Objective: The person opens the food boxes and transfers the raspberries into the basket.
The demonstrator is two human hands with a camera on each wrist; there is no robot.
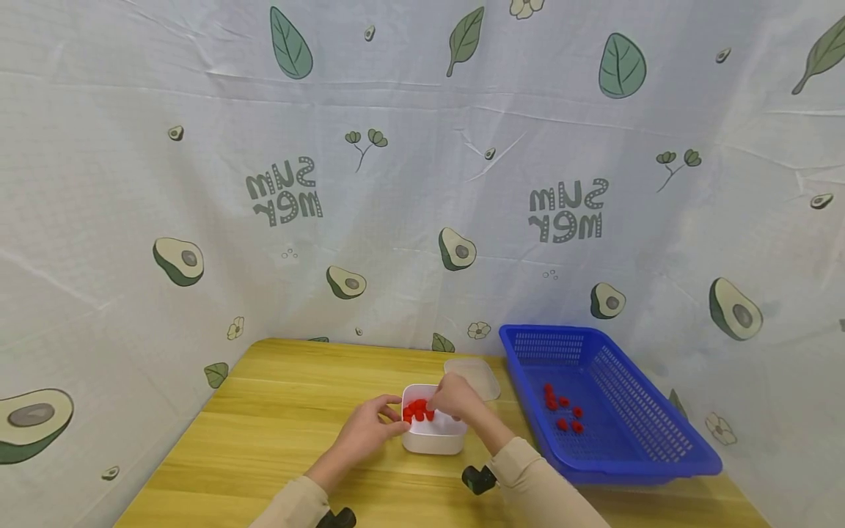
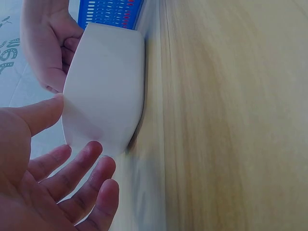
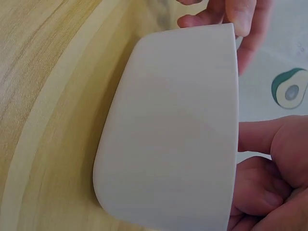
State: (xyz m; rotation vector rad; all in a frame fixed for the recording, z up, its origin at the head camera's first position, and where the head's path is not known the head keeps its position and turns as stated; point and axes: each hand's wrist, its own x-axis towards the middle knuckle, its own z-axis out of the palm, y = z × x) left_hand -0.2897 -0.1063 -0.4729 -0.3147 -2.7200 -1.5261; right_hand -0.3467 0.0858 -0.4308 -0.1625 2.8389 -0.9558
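Observation:
A white open-topped box [image 1: 433, 443] stands on the wooden table, with several small red raspberry-like pieces [image 1: 418, 409] grouped at its left inside. My left hand [image 1: 367, 427] is at the box's left side. In the left wrist view its thumb [image 2: 45, 114] meets the rim, while the relaxed, spread fingers [image 2: 89, 155] lie along the outer wall. My right hand [image 1: 457, 400] reaches over the far right rim, its fingers down inside beside the red pieces. The right wrist view shows several fingers [image 3: 260, 190] curled; the box wall hides the fingertips, so I cannot tell whether they hold a piece.
A blue perforated basket [image 1: 634, 418] stands to the right, with several more loose red pieces [image 1: 562, 402] on its floor. Behind the white box lies a translucent lid [image 1: 477, 375]. A printed cloth [image 1: 409, 183] hangs beyond the table's back edge.

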